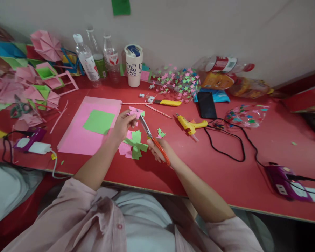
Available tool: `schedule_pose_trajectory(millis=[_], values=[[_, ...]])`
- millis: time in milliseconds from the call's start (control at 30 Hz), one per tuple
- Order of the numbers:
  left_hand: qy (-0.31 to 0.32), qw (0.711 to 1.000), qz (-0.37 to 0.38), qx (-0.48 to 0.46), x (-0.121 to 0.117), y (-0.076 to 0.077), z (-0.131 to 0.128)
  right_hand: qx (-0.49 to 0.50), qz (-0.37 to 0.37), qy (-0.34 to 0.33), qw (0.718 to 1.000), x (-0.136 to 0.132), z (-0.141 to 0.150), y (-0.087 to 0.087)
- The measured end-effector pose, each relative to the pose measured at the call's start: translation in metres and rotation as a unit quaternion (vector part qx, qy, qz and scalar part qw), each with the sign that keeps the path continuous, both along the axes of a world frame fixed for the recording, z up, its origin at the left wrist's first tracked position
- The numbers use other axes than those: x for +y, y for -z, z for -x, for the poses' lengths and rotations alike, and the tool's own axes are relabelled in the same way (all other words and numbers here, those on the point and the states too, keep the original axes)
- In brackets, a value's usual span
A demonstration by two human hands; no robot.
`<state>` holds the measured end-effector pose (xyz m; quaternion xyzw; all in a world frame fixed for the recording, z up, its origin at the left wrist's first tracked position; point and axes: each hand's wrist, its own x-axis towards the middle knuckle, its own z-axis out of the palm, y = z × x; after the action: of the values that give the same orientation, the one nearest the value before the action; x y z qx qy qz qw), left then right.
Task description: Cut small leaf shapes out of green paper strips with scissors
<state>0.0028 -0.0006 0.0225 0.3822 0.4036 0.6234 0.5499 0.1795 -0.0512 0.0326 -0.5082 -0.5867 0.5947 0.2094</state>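
My left hand point(124, 123) pinches a small piece of pink paper point(135, 112), with a bit of green showing at its right edge. In my right hand point(160, 151) are orange-handled scissors point(159, 147), their blades reaching up to the pink paper. Whether the blades are parted I cannot tell. Below the hands lie green paper cutouts point(138, 144) on top of pink paper cutouts point(125, 149). A little heap of green paper stars point(161, 132) sits just right of the scissors. Left of my left hand, a green sheet point(99, 121) rests on large pink sheets point(77, 140).
A yellow glue gun point(191, 125), a yellow box cutter point(168, 103) and a black phone point(207, 105) lie to the right. Behind stand a tumbler point(133, 66) and several bottles point(87, 59). Paper crafts point(46, 75) crowd the left; purple power strips point(286, 182) sit at both sides.
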Motion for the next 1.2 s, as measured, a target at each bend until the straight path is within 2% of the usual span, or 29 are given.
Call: schedule_pose_trajectory(millis=[267, 467, 633, 700, 900, 1200], values=[[-0.014, 1.0, -0.001, -0.023, 0.002, 0.0, 0.004, -0.006, 0.011, 0.004, 1.0, 0.001, -0.002, -0.001], [-0.05, 0.998, -0.006, -0.049, 0.004, -0.002, 0.005, -0.012, 0.016, 0.01, 1.0, 0.004, -0.002, 0.003], [0.018, 0.999, 0.015, -0.028, 0.002, 0.001, 0.0, -0.003, 0.011, 0.015, 1.0, 0.006, -0.002, 0.009], [0.023, 0.999, 0.019, -0.022, 0.001, 0.001, -0.002, 0.001, 0.002, 0.016, 1.0, 0.006, -0.002, 0.009], [-0.027, 0.999, 0.002, -0.04, 0.003, 0.0, 0.003, -0.008, 0.022, 0.012, 1.0, 0.006, -0.002, 0.008], [-0.042, 0.999, -0.016, 0.002, 0.004, 0.002, 0.003, -0.007, 0.018, -0.044, 0.999, 0.003, -0.006, 0.005]])
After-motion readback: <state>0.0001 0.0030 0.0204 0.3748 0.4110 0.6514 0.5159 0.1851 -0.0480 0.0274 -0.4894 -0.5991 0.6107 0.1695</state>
